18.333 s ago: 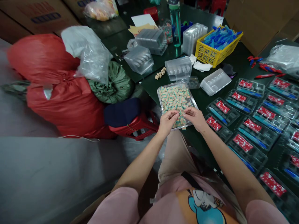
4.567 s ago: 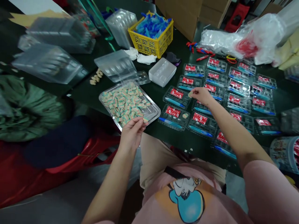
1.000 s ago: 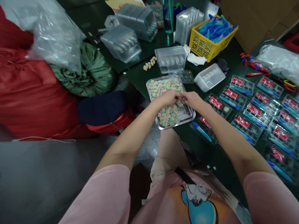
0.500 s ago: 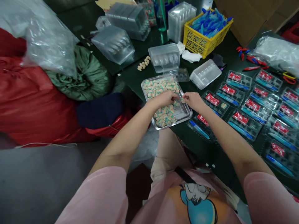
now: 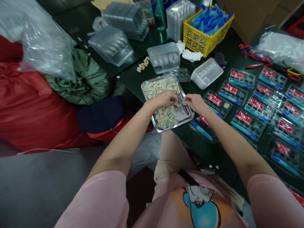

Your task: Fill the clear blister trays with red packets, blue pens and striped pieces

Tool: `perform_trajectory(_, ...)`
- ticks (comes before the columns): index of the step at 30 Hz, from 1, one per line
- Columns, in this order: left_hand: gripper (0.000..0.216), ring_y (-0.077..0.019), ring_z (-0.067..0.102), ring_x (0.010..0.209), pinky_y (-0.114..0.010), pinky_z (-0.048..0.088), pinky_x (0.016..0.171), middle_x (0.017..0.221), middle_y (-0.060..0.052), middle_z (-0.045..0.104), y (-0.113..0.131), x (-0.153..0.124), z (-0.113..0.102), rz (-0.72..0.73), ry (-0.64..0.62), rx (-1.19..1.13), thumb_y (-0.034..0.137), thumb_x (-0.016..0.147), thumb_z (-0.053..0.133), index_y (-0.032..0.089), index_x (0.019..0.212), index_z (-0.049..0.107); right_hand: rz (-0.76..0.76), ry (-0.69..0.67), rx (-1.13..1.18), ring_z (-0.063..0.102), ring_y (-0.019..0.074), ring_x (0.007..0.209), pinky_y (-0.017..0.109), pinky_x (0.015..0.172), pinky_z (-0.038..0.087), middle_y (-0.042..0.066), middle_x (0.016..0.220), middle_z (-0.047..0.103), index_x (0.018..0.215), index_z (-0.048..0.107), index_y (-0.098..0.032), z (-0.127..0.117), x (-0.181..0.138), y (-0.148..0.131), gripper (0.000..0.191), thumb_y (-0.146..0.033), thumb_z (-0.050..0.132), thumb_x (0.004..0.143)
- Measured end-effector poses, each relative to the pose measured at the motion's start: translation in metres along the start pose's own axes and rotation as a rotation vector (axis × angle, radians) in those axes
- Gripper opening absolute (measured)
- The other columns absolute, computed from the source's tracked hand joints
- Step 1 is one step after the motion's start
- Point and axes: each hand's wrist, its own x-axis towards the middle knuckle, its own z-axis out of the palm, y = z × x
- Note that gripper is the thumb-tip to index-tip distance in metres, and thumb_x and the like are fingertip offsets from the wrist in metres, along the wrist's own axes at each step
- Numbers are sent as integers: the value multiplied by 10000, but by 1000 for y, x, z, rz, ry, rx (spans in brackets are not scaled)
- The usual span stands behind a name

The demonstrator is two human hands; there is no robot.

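A metal tray holds many small striped blocks in pale green, peach and cream. Over its middle, my left hand is closed, fingers curled down, with a striped block at the fingertips. My right hand pinches a small striped block above the tray's right rim. The two hands' fingertips are close but apart. To the right lie clear blister trays, each with a red-and-white card and a blue pen. One nearby blister tray also has a striped block in it.
Behind the tray stand clear plastic shells, a pile of beige pieces and a yellow basket of blue pens. Scissors and a plastic bag lie at the far right. Red sacks fill the left side.
The view has shifted slightly. My left hand has moved a little left, away from the right fingertips. My right hand keeps its pinch near the tray's rim.
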Motion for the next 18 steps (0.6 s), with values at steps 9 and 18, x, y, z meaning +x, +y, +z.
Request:
perform_trajectory(9,287,-136,644,810,-206,440,739,918,9,748,-7,-3,-9,-45,-43,-70,182,752,588,209,986,752,16,28,59,562,123,671,245,701,405,-4,733,659,837,708,-160,-3,-3,2,99,-133,661,755)
perform_trajectory(18,290,-149,617,767,-214,401,693,883,18,751,-8,14,2,-79,-103,146,193,730,627,266,977,763,20,2,67,574,131,697,245,703,405,5,743,666,848,706,-157,-4,-8,1,93,-147,658,768)
